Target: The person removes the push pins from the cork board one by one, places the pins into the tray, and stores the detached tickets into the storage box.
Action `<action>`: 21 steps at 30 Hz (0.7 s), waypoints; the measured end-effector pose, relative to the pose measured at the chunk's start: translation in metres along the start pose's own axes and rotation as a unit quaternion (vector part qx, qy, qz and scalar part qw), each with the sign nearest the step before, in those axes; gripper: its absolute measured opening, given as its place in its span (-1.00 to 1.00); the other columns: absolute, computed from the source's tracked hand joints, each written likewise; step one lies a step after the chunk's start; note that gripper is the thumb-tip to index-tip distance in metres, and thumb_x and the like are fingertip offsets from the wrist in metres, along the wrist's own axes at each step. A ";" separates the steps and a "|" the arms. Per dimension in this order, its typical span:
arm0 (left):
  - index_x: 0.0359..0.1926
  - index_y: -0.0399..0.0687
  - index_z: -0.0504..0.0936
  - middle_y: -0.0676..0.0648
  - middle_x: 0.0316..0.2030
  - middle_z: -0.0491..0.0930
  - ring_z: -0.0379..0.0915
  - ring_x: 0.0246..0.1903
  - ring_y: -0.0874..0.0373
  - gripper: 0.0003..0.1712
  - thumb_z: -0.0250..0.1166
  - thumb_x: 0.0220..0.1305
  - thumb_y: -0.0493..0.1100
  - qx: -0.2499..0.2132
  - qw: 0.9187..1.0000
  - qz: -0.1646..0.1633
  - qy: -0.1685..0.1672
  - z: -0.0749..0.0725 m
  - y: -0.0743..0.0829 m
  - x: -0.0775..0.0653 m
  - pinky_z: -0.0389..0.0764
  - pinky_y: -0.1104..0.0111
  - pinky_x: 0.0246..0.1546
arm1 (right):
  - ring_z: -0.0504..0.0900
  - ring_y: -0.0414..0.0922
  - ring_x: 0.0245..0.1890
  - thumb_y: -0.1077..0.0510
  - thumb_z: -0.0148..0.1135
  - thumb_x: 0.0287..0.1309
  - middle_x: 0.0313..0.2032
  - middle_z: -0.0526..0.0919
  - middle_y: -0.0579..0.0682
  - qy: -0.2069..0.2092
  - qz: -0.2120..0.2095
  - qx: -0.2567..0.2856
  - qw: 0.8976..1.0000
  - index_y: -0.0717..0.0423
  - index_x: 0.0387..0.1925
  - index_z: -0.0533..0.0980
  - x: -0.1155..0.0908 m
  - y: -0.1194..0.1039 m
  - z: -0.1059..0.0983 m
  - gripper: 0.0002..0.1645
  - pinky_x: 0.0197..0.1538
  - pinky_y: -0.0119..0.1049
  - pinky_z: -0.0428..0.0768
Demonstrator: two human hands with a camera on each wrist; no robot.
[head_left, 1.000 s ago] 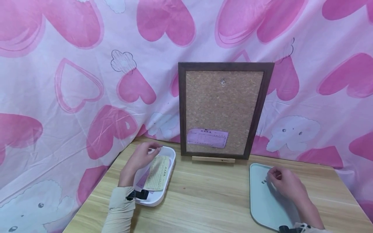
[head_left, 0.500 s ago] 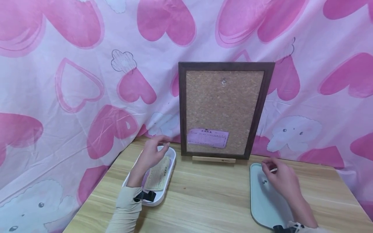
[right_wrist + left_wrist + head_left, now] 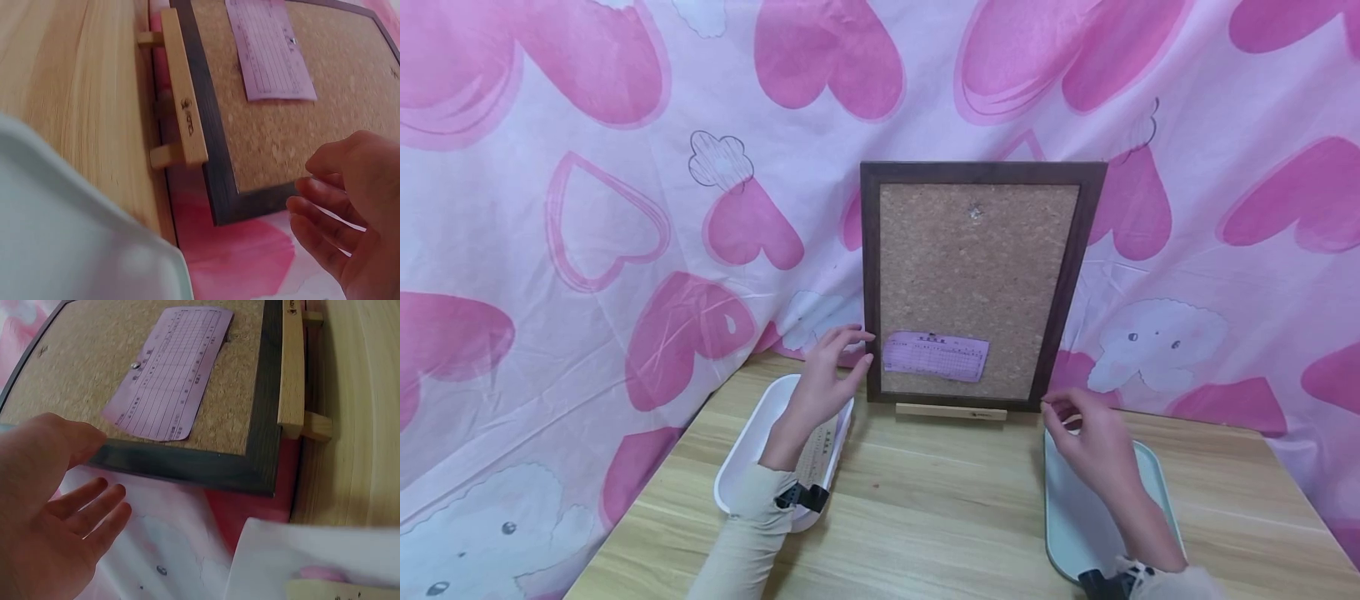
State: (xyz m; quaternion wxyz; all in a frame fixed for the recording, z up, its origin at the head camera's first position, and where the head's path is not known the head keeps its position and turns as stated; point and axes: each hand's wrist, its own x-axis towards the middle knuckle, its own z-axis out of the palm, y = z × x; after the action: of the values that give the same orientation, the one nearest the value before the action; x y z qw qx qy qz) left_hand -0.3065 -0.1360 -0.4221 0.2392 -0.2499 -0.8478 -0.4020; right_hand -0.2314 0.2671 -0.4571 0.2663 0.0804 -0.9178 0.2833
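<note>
A cork board (image 3: 970,275) in a dark frame stands upright on a small wooden stand (image 3: 951,412). A purple printed slip (image 3: 936,356) is fixed low on its left side by a silver pushpin (image 3: 135,365). My left hand (image 3: 826,385) reaches up at the frame's left edge, thumb and fingers spread apart with nothing between them. Close to the frame's lower right corner is my right hand (image 3: 1093,437), its fingers loosely bent and the thumb near the index finger. Nothing shows between them in the right wrist view.
Under my left arm stands a white tray (image 3: 733,475) with a yellow printed slip (image 3: 817,446) in it. A pale green tray (image 3: 1063,533) lies below my right hand. Behind the wooden table (image 3: 917,517) hangs a pink heart-patterned cloth (image 3: 602,350).
My left hand has moved up and right from the white tray to the board's left edge. My right hand has moved left and forward from the green tray toward the board's lower right corner.
</note>
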 end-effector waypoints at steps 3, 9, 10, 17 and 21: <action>0.24 -0.05 0.70 -0.18 0.35 0.60 0.55 0.35 -0.10 -0.65 0.38 0.51 -0.14 0.002 1.000 -0.008 0.002 0.005 0.000 0.004 0.56 -0.01 0.42 | 0.73 -0.08 -0.27 0.23 0.48 0.31 -0.31 0.78 -0.03 -0.002 -0.002 0.000 1.000 0.07 -0.09 0.71 0.002 -0.005 0.004 -0.84 -0.20 -0.05 0.82; 0.21 0.01 0.71 -0.17 0.36 0.56 0.56 0.33 -0.10 -0.69 0.38 0.52 -0.11 -0.018 1.000 -0.019 0.016 0.015 0.001 0.009 0.70 -0.01 0.29 | 0.73 -0.08 -0.29 0.23 0.49 0.32 -0.33 0.78 -0.04 0.002 -0.011 0.000 1.000 0.06 -0.10 0.71 0.004 -0.012 0.012 -0.85 -0.20 0.02 0.82; 0.19 0.01 0.72 -0.17 0.36 0.56 0.56 0.34 -0.10 -0.70 0.38 0.52 -0.11 -0.022 0.999 -0.020 0.020 0.017 0.001 0.010 0.72 0.00 0.27 | 0.73 -0.08 -0.29 0.23 0.50 0.31 -0.33 0.78 -0.04 0.003 -0.013 0.000 1.000 0.06 -0.11 0.71 0.005 -0.012 0.013 -0.85 -0.20 0.01 0.82; 0.07 0.02 0.74 -0.19 0.31 0.58 0.51 0.40 -0.13 -0.76 0.45 0.46 -0.08 -0.029 0.998 -0.025 0.046 0.028 0.004 0.016 0.73 0.04 0.26 | 0.71 -0.11 -0.35 0.25 0.50 0.28 -0.37 0.77 -0.04 0.013 -0.041 0.003 0.999 0.06 -0.16 0.72 0.013 -0.022 0.024 -0.88 -0.27 -0.13 0.79; 0.00 -0.01 0.74 -0.21 0.28 0.58 0.54 0.36 -0.14 -0.80 0.45 0.47 -0.06 -0.025 0.998 -0.030 0.052 0.033 0.005 0.020 0.76 0.08 0.22 | 0.69 -0.13 -0.36 0.27 0.51 0.26 -0.36 0.77 -0.04 0.015 -0.052 0.014 0.998 0.07 -0.17 0.73 0.018 -0.028 0.030 -0.87 -0.29 -0.30 0.72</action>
State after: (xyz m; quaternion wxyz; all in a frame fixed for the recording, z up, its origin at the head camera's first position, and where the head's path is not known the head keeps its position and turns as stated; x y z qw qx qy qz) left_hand -0.3252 -0.1026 -0.4260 0.2643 -0.2088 -0.8313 -0.4422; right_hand -0.2517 0.2268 -0.4546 0.2930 0.1275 -0.9042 0.2833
